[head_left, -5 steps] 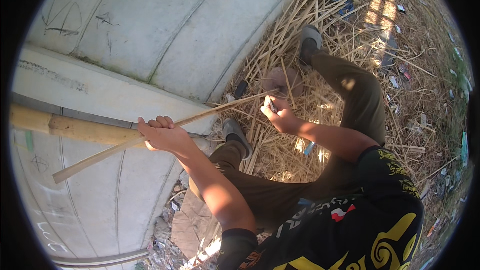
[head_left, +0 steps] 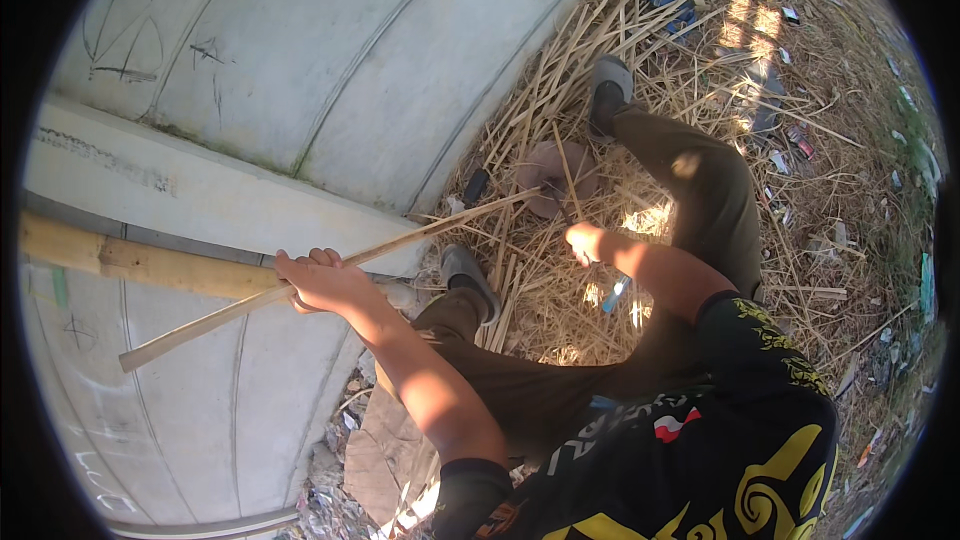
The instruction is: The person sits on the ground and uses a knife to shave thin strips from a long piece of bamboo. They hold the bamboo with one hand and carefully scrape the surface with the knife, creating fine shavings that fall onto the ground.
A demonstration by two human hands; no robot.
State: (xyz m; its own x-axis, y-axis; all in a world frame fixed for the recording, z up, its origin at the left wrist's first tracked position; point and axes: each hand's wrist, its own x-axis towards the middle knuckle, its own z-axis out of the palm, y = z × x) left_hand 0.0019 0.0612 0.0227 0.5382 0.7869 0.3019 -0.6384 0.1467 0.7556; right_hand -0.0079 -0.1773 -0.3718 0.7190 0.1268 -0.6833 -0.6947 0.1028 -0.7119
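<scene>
- Bamboo strip [head_left: 330,270] gripped near its middle by left hand [head_left: 325,285], fingers curled tight around it; runs slantwise from lower left up to a thin tip near the grey shoe [head_left: 468,275].
- Right hand [head_left: 588,242] held apart from the strip, above the straw; brightly sunlit, so cannot tell whether spread or pinching something.
- Likely light, springy and long: thin, flat, pale tan, wider at the lower-left end, tapering toward the tip. Probably whippy if held only at one end; a hold near the middle, as now, looks best for balance, with a second hold toward the thin tip for control.
- Split edges likely sharp and splintery; smooth skin side possibly slippery under a loose grasp.
- Thicker round bamboo pole [head_left: 130,260] lying behind the strip against the concrete, yellowish, knotted at a node, looks stiff and heavier.
- Curved concrete wall [head_left: 300,60], grey, smooth, ribbed with seams and scrawled marks.
- Ground littered with dry bamboo splits [head_left: 560,90], straw-coloured, brittle-looking, crisscrossed around dark trousers [head_left: 700,190].
</scene>
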